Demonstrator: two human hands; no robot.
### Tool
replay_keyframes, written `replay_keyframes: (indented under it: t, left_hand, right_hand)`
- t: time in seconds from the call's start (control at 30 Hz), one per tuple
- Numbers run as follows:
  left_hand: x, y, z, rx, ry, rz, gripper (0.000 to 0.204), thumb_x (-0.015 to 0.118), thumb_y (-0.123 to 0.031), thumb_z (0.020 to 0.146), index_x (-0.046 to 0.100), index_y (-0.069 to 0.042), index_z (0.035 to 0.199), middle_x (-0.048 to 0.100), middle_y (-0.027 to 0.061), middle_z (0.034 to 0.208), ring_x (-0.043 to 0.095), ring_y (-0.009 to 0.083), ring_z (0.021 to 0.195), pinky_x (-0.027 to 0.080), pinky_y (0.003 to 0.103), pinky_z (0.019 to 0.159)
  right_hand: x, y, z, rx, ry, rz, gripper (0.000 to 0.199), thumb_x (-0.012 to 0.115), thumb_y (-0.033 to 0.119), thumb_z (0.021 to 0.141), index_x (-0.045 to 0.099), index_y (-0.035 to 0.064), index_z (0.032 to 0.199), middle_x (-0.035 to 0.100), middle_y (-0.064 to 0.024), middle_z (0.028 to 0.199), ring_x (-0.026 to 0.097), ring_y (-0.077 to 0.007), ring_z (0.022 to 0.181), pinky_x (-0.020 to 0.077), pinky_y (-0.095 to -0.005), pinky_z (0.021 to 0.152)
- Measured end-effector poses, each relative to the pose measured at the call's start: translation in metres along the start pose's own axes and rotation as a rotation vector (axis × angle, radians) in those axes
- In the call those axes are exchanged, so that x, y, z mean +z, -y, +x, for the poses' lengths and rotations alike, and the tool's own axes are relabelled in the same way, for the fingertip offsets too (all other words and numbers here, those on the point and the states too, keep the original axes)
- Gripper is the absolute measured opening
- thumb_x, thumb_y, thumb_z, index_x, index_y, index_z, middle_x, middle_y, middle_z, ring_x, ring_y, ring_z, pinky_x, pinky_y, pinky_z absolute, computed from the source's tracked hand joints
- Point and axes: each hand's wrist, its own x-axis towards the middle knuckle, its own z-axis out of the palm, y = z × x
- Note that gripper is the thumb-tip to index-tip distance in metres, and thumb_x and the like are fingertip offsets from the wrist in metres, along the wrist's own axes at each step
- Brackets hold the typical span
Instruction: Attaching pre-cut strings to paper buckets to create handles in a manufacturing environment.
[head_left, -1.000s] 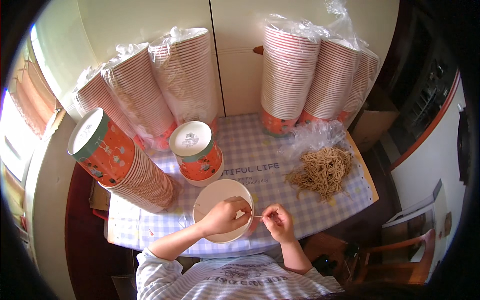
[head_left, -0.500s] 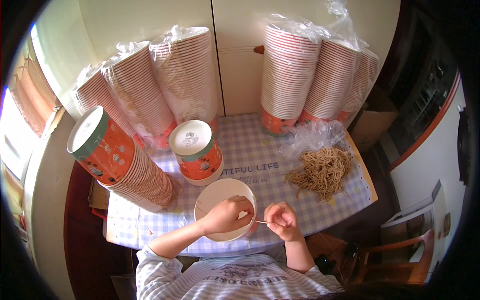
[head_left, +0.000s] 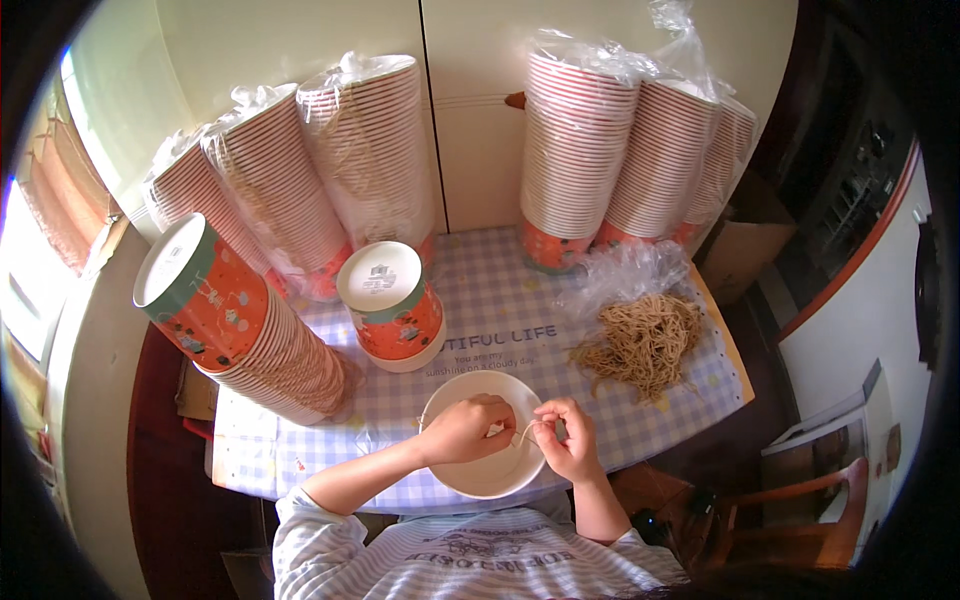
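Barely anything has shifted since the earlier frames: both hands sit over the same white paper bowl (head_left: 487, 468) at the near edge of the table (head_left: 520, 300), and the right hand has drawn a touch closer to the left.

Biggest worry is the sleeved cup stacks. The leaning orange stack (head_left: 235, 325) on the left tilts heavily toward the near side, and an elbow nudge could probably send it rolling off the checked cloth. The bagged stacks at the far left (head_left: 300, 170) and far right (head_left: 620, 140) look steadier against the wall. Next, the bowl overhangs the near edge a bit, so pressing down on its rim could tip it into the lap. The loose pile of tan strings (head_left: 640, 345) on the right could scatter if its plastic gets snagged.

Left hand (head_left: 465, 430) is curled shut over the bowl's rim, fingers gripping it. Right hand (head_left: 568, 440) is pinched closed on a thin pale string (head_left: 527, 432) that runs between the two hands, just above the bowl. The short upturned orange stack (head_left: 392, 300) stands just beyond the bowl.
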Motion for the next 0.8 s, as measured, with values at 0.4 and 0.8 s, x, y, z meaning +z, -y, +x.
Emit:
replay_keyframes:
  t: [0.4,0.8]
  left_hand:
    - [-0.008,-0.003,0.01,-0.044,0.203,-0.634,0.014,0.054,-0.014,0.08,0.056,0.0,0.081,0.061,0.0049,0.088,0.053,0.01,0.083,0.042,0.024,0.071]
    - [-0.004,-0.002,0.026,-0.269,0.255,-0.968,0.013,0.053,-0.013,0.084,0.056,0.0,0.088,0.058,0.0028,0.083,0.053,0.0084,0.08,0.042,0.023,0.073]
  right_hand:
    - [-0.012,0.001,0.007,0.002,0.041,0.274,0.005,0.059,0.008,0.078,0.057,0.0044,0.08,0.054,-0.0038,0.075,0.051,-0.012,0.069,0.0399,-0.023,0.064]
    - [-0.024,0.01,0.013,-0.006,0.114,0.144,0.007,0.061,0.004,0.072,0.058,0.0052,0.078,0.054,-0.0045,0.08,0.051,-0.0143,0.074,0.0405,-0.0251,0.068]
